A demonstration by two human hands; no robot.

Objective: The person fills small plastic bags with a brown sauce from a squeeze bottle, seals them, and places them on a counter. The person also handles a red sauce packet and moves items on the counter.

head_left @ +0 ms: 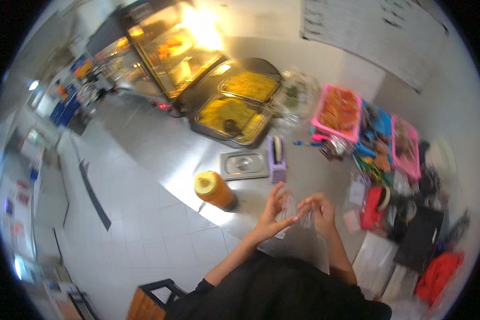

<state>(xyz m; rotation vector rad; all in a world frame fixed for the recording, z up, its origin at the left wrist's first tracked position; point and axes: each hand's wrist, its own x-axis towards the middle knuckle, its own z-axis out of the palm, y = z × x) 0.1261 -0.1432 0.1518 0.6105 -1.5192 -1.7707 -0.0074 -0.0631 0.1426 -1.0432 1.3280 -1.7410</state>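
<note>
Gleaming metal counter (157,141), tiled floor (154,226).

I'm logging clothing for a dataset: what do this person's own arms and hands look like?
The left hand and right hand are gloveless, and no watch or band shows on the wrists. The forearms are uncovered; the black top has sleeves seeming to end near the elbows. Blur hides any rings.
</note>
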